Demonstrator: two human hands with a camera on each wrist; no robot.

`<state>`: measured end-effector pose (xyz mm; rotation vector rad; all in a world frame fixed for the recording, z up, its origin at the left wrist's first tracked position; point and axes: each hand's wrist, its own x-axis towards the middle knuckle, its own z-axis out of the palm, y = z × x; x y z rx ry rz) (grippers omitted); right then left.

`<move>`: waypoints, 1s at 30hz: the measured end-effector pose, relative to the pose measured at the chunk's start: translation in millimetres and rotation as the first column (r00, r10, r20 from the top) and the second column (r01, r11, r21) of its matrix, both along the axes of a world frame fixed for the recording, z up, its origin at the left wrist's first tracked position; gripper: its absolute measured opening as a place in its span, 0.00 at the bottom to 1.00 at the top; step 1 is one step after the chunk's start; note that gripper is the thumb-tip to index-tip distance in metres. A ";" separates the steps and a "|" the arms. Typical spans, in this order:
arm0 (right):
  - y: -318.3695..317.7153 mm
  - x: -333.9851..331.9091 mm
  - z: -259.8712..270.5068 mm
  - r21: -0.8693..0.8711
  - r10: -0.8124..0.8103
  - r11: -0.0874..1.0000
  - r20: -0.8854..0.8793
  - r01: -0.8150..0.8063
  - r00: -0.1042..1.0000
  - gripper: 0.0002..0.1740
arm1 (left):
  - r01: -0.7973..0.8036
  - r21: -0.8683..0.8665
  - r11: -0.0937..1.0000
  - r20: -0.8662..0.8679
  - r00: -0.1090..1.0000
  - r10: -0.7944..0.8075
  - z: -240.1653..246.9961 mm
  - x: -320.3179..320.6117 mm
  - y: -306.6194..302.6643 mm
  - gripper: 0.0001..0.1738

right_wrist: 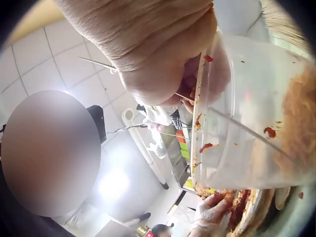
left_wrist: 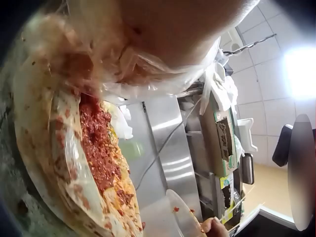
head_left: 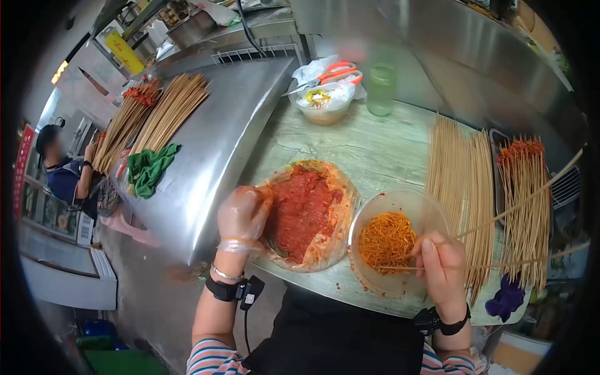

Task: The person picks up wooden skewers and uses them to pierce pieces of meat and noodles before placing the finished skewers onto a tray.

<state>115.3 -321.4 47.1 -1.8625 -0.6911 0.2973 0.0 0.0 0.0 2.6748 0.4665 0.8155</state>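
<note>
My left hand (head_left: 242, 214), in a clear plastic glove, is at the left rim of a round bowl lined with stained plastic (head_left: 340, 240). Red chunky paste (head_left: 303, 203) fills the bowl. Orange-red smears cover the glove's fingers (right_wrist: 219, 205); in the left wrist view they are blurred, and I cannot tell whether they hold anything. My bare right hand (head_left: 440, 265) pinches thin wooden skewers (head_left: 531, 259) at the near right rim of a clear plastic tub (head_left: 434, 215). One skewer's end reaches into the orange shredded strips (head_left: 387, 240) in the tub.
Bare skewers (head_left: 459, 181) lie in bundles to the right, beside red-tipped skewers (head_left: 524, 187) over a tray. Behind are a container with orange-handled scissors (head_left: 331, 74) and a green glass (head_left: 381, 90). A steel counter (head_left: 231, 119) at left bears more skewers and a green cloth (head_left: 150, 169). Another person (head_left: 65, 169) is there.
</note>
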 end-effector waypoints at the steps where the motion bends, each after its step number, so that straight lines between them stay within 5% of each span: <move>1: -0.5 -1.4 -0.3 0.000 0.000 1.000 0.020 0.000 1.000 0.11 | 0.032 0.069 0.997 -0.048 0.998 -0.028 1.1 0.8 0.8 0.11; 6: 0.3 2.8 -5.7 0.023 0.012 1.000 0.082 -0.014 0.997 0.11 | 0.024 0.377 0.926 -0.181 0.982 0.049 1.9 13.7 -7.8 0.10; 12: -1.2 2.9 -4.6 0.011 0.016 1.000 0.083 -0.017 0.996 0.10 | -0.052 0.361 0.931 -0.150 0.982 0.113 -2.6 19.0 0.5 0.08; 16: -0.9 1.8 -8.1 0.027 0.007 1.000 0.101 -0.010 0.995 0.10 | -0.036 -0.207 0.978 -0.058 0.998 0.024 -2.8 3.3 19.5 0.07; 19: -0.3 0.9 -7.6 0.017 0.007 1.000 0.100 -0.009 0.995 0.10 | -0.067 -0.707 0.704 -0.101 0.995 -0.007 7.5 -7.3 17.2 0.04; 23: -0.4 0.0 -8.5 0.025 0.000 1.000 0.099 -0.002 0.995 0.11 | 0.316 -0.380 0.869 0.008 0.941 -0.338 13.1 -12.2 -7.7 0.05; 25: -1.0 0.2 -8.4 0.020 0.006 1.000 0.090 -0.008 0.996 0.11 | 0.366 -0.169 0.915 -0.248 0.883 -0.399 4.2 -19.6 -22.1 0.07; 26: -1.1 0.4 -8.2 0.017 0.010 1.000 0.087 -0.012 0.996 0.11 | 0.349 -0.172 0.921 -0.387 0.836 -0.389 5.0 -21.4 -33.0 0.09; 29: -0.4 0.2 -9.8 0.035 0.004 0.999 0.115 -0.008 0.993 0.11 | 0.144 -0.550 0.822 -0.329 0.868 -0.372 34.6 -22.6 -39.7 0.10; 30: -1.2 0.1 -10.0 0.031 0.008 0.999 0.114 -0.011 0.993 0.11 | 0.235 -0.439 0.867 -0.221 0.907 -0.358 30.8 -24.1 -25.6 0.07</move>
